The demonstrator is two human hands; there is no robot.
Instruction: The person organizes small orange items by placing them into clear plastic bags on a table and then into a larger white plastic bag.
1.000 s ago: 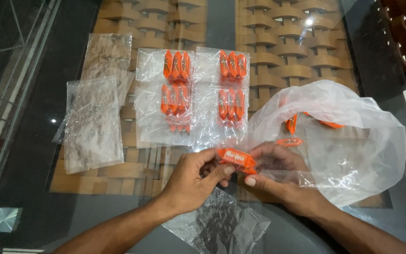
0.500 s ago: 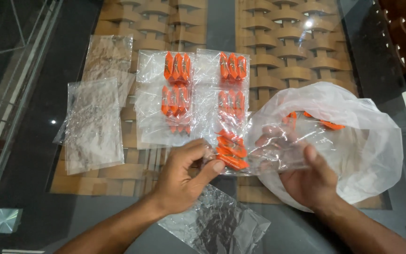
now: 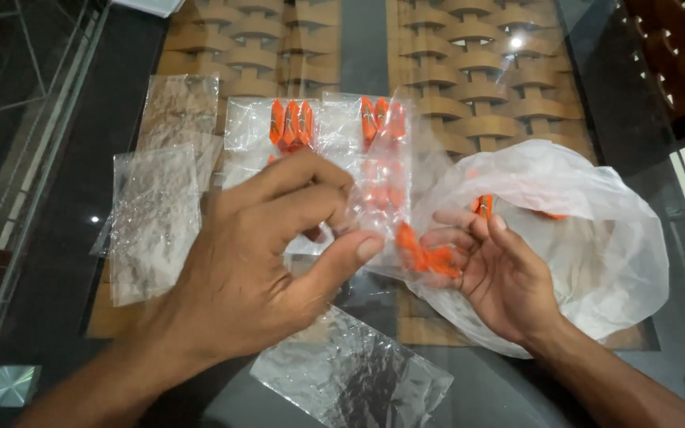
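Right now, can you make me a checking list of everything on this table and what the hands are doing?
Surface: glass table top over a woven wooden base.
Job's things: orange clips, small clear bag, filled clip packets.
Clutter: empty clear bags, big thin plastic bag.
Grippers: left hand pinches the small bag; right hand, open, cradles clips.
Cables: nothing seen.
Surroundings: dark wooden furniture.
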